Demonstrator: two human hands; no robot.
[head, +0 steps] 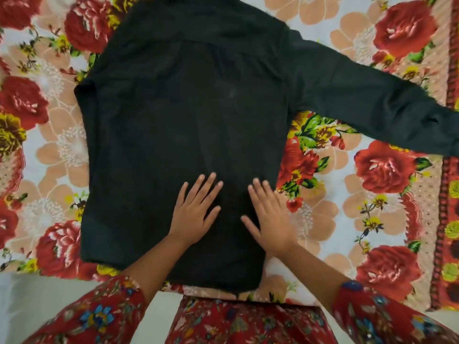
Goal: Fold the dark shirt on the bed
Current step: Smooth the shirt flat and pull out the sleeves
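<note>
Now we press both open hands, left (192,214) and right (269,219), fingers spread, on the soft, light shirt (183,115); its outstretched sleeve (367,105) looks easiest to pinch.

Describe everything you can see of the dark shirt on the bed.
The dark shirt is black or very dark green, of soft woven-looking cloth, and lies flat on the floral bedsheet with its collar end away from the person and its hem at the near edge. A yoke seam crosses the upper part. One long sleeve stretches out to the right; the other side looks already folded in. The left hand and right hand press flat, fingers spread, on its lower part.
</note>
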